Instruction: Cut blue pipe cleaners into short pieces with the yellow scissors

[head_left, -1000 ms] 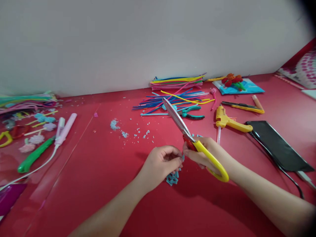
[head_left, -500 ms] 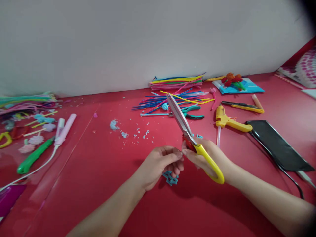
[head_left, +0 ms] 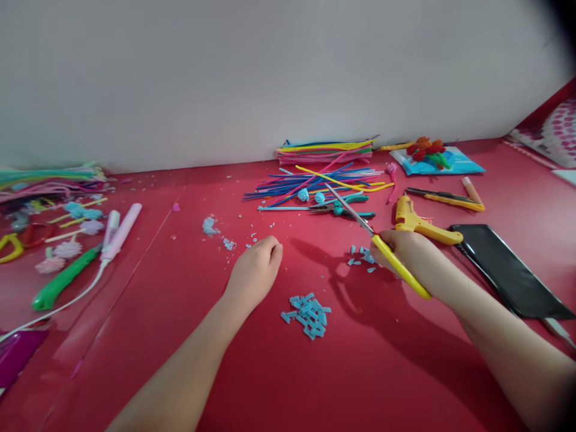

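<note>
Your right hand is closing around the yellow-handled scissors, clamped on the handle, while the blades are pointing away from you and toward the left, in line of sight with the teal-and-black pliers. You are showing the scissors almost edge-on, so whether the blades are parted cannot be told. Your left hand is curling into a loose fist with its back toward the camera; the fingers are folding out of sight, so you are leaving it unclear whether they are pinching anything.

The heap of cut blue pieces is lying on the red table between your forearms, nearer to you than either hand and touching neither. A smaller scatter of blue pieces is sitting just beside your right fingers. Beyond your left hand, pale blue fluff is lying on the tabletop.

Farther back, loose pipe cleaners are crossing one another, with two light-blue rosettes resting near the pliers. To your right, a yellow glue gun is lying near a black phone-like slab. At your far left, a green-handled tool is lying beside a pink corded iron.
</note>
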The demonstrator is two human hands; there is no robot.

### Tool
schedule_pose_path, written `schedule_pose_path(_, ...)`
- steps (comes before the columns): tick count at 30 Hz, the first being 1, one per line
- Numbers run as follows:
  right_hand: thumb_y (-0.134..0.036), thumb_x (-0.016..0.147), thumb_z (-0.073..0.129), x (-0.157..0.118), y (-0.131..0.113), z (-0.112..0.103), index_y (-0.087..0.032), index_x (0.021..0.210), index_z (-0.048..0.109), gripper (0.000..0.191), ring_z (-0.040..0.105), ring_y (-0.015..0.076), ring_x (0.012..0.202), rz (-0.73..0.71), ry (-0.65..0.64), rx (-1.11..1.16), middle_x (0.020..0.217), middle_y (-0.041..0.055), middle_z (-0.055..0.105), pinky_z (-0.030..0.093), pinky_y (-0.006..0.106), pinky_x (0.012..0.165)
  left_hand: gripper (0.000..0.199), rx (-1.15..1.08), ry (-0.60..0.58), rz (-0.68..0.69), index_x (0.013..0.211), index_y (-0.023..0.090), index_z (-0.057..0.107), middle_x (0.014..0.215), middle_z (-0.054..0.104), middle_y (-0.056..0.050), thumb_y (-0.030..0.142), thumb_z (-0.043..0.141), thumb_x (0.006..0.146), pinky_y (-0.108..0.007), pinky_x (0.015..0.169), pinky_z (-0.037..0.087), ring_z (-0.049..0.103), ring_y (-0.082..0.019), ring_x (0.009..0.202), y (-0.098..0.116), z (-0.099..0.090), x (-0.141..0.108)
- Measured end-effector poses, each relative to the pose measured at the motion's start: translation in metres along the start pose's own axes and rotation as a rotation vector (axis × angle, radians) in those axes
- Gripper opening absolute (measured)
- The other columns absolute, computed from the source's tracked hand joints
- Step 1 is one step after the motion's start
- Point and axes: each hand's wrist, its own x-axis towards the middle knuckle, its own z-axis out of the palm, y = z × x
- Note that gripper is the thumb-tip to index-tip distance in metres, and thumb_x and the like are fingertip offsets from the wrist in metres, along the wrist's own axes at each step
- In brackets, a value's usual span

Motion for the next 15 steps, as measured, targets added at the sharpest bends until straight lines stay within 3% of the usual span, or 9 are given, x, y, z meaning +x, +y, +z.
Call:
schedule_pose_path(5, -0.023, 0.067, 0.045, 0.008, 0.016, 0.010, -0.018, 0.058, 0.048, 0.010, 0.030, 0.0078, 0.041, -0.029, -0.001, -0.129, 0.046, -0.0021, 0.041, 0.019, 0.024, 0.043, 0.029, 0.094, 0.038, 0.073, 0.058, 0.018, 0.042, 0.068, 0.047, -0.001, 0.029, 0.035, 0.083, -0.027, 0.060, 0.035, 0.047, -0.013, 0.063, -0.007, 0.002, 0.003)
schedule_pose_path(8, -0.026, 0.069, 0.044, 0.007, 0.013, 0.006, -0.019, 0.064, 0.048, 0.010, 0.033, 0.0090, 0.043, -0.008, 0.033, -0.159, 0.049, -0.0013, 0.042, 0.019, 0.023, 0.043, 0.005, 0.048, 0.095, 0.051, 0.075, 0.019, 0.049, 0.082, 0.050, -0.003, 0.019, 0.045, 0.077, -0.027, 0.065, 0.039, 0.050, -0.014, 0.070, -0.008, 0.002, 0.002)
schedule_pose_path(12, -0.035, 0.072, 0.042, 0.001, -0.001, 0.000, -0.020, 0.063, 0.046, 0.018, 0.035, 0.0093, 0.043, 0.009, 0.029, -0.146, 0.050, -0.0021, 0.043, 0.021, 0.022, 0.042, 0.030, -0.020, 0.100, 0.068, 0.102, 0.021, 0.044, 0.094, 0.050, -0.004, 0.019, 0.051, 0.073, -0.029, 0.070, 0.043, 0.052, -0.014, 0.074, -0.003, 0.007, -0.001)
schedule_pose_path(15, -0.040, 0.072, 0.042, -0.005, -0.010, -0.001, -0.021, 0.061, 0.043, 0.022, 0.037, 0.0095, 0.044, -0.015, -0.007, -0.110, 0.050, -0.0019, 0.044, 0.022, 0.022, 0.043, 0.039, -0.027, 0.065, 0.173, 0.109, 0.021, 0.042, 0.109, 0.047, -0.008, 0.033, 0.053, 0.074, -0.035, 0.086, 0.038, 0.049, -0.020, 0.097, 0.008, 0.018, -0.006)
